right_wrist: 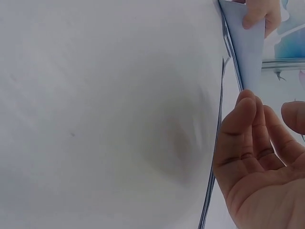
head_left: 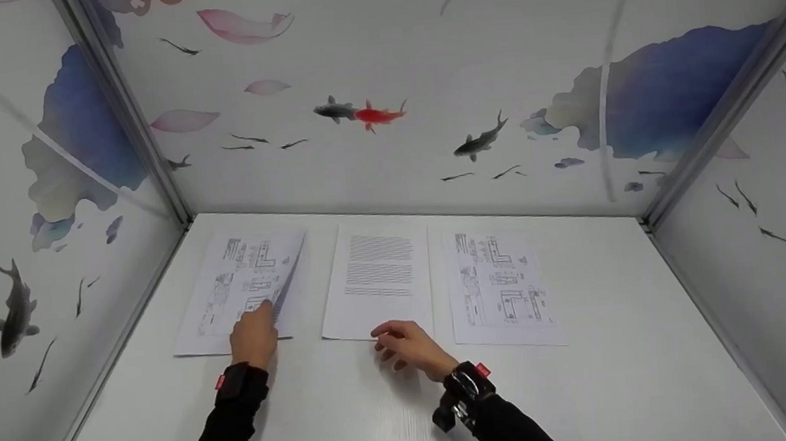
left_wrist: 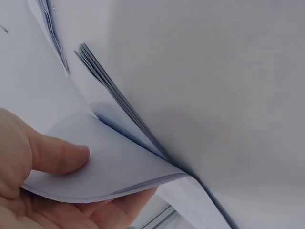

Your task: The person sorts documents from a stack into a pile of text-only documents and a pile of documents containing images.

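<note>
On the left of the table lies a stack of papers whose top shows technical drawings. My left hand pinches its right edge, lifting some paper away from what lies under it. In the left wrist view, the thumb presses on the bent-up paper and the fingers curl beneath. A stack of text-printed papers lies in the middle. My right hand hovers at that stack's lower right edge, fingers loosely bent and holding nothing. In the right wrist view, its fingertips and thumb stand apart.
To the right, a sheet with drawings lies flat on the white table. White panels printed with fish and petals enclose the table at the back and both sides, with metal posts at the corners.
</note>
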{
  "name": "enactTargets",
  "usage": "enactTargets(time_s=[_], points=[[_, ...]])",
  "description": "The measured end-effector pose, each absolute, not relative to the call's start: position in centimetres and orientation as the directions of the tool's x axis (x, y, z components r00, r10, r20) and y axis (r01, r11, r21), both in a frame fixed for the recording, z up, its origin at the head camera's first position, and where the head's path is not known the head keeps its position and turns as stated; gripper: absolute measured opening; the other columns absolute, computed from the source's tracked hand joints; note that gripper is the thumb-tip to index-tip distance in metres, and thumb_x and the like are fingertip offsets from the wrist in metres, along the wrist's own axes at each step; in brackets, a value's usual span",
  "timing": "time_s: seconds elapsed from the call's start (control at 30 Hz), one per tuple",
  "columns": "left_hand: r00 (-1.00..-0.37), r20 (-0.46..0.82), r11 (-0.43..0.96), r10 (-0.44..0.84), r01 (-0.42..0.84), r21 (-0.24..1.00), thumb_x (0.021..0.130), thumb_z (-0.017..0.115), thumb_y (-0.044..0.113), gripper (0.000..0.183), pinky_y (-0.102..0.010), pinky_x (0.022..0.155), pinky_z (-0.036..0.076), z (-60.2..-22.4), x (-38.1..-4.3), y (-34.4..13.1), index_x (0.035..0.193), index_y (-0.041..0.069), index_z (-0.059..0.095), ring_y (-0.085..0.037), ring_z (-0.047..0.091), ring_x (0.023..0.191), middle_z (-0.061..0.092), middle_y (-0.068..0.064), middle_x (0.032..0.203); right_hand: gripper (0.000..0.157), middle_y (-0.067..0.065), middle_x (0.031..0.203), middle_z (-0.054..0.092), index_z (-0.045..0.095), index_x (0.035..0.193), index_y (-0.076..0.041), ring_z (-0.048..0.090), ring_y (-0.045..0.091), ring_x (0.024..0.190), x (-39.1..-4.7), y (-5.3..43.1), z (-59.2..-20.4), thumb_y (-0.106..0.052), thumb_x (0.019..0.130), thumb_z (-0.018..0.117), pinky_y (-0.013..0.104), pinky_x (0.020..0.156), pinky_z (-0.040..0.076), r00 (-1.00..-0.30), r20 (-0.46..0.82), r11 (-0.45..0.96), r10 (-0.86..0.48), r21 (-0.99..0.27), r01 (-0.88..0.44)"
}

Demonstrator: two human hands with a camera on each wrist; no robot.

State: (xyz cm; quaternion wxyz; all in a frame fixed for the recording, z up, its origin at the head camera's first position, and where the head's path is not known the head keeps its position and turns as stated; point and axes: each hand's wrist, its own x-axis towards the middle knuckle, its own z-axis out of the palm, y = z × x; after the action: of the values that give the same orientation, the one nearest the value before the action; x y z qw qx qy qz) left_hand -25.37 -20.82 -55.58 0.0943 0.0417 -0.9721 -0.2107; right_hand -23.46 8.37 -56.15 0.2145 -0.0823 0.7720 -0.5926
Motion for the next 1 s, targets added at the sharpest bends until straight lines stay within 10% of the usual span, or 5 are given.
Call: enactTargets(time_s=[0.5, 1.0], points=[[-0.856, 0.516, 0.947, -0.014, 0.154, 0.281, 0.086, 0.062, -0.012, 0.050, -0.053, 0.072, 0.056, -54.5, -23.8, -17.8, 0.133, 0.001, 0.059, -0.048, 0.068, 0.089, 0.062, -0.033, 0.118, 0.037, 0.016, 0.105, 0.071, 0.060, 0.125, 0.003, 0.072, 0.021, 0.088, -23.2, 5.9, -56.0, -0.023, 0.100, 0.054, 0.032, 0.069, 0.059, -0.856, -0.281, 0.147, -0.434, -0.959, 0.241], [-0.510, 0.830, 0.893, 0.224, 0.449, 0.035, 0.078, 0.076, -0.007, 0.046, -0.039, 0.076, 0.058, -53.7, -22.2, -11.3, 0.122, 0.003, 0.068, -0.038, 0.068, 0.105, 0.061, -0.027, 0.125, 0.063, 0.023, 0.148, 0.044, 0.025, 0.155, -0.014, 0.056, 0.037, 0.126, -24.0, 5.4, -53.3, -0.046, 0.103, 0.041, 0.048, 0.094, 0.052, -0.845, -0.094, -0.292, -0.527, -0.913, 0.284]])
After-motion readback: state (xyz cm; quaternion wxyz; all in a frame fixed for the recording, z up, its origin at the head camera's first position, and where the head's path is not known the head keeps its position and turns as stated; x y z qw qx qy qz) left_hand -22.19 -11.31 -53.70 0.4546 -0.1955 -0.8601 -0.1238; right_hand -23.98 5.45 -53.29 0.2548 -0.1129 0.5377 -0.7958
